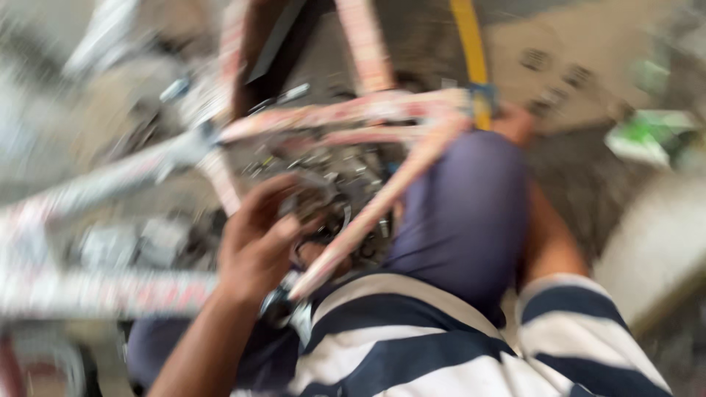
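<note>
Bike frame (382, 110), pale with pink and red markings, fills the upper and left part of the view, lying low over the floor (588, 51) with its tubes crossing in front of the person's knees. One long tube runs from the lower middle up to the right, across the person's right thigh; another runs off to the left edge. The whole view is blurred by motion, so fine detail is lost.

The person's shorts (463, 213) are dark blue, and a striped shirt (412, 345), white and dark blue, shows at the bottom.

A yellow bar (471, 44) stands upright behind the frame, near the top middle. Something green and white (647, 136) lies on the floor at the right edge; what it is cannot be told.

The left hand (257, 242) is at the middle of the frame, fingers curled round small dark metal parts (331, 213) beside the slanting tube; its grip looks closed on them, though the blur hides just what it holds. The right hand (515, 123) reaches out past the knee to the frame's far joint near the yellow bar, touching it; whether its grip is closed there cannot be told.

Small metal bits (323, 162) lie scattered on the floor under the frame.
</note>
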Motion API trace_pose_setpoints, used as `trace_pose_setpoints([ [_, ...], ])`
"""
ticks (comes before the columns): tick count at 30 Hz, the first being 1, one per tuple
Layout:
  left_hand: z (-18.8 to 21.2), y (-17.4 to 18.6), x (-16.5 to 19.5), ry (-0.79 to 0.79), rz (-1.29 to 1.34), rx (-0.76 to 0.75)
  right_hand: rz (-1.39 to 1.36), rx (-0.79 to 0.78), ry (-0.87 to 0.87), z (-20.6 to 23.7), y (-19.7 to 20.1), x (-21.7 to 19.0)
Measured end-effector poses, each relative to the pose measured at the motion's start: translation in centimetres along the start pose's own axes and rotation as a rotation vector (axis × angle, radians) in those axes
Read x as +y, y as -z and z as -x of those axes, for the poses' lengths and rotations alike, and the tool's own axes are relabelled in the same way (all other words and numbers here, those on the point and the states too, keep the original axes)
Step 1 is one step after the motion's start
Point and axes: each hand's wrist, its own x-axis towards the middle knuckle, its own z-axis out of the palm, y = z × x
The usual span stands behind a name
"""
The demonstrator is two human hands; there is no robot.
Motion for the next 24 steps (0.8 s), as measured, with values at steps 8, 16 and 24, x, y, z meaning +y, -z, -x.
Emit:
trace_pose_setpoints([
  [8,0.9,1.5,-0.2,0.002,-0.071,-0.012,-0.991,-0.131,0.179,2.1,13.6,-8.0],
  [16,1.5,1.5,0.1,-0.076,-0.031,-0.11,-1.011,-0.829,0.378,11.7,13.5,-25.1],
  [24,2.3,1.5,0.5,-0.25,-0.27,-0.087,-0.97,-0.85,0.336,12.9,11.5,-25.9],
])
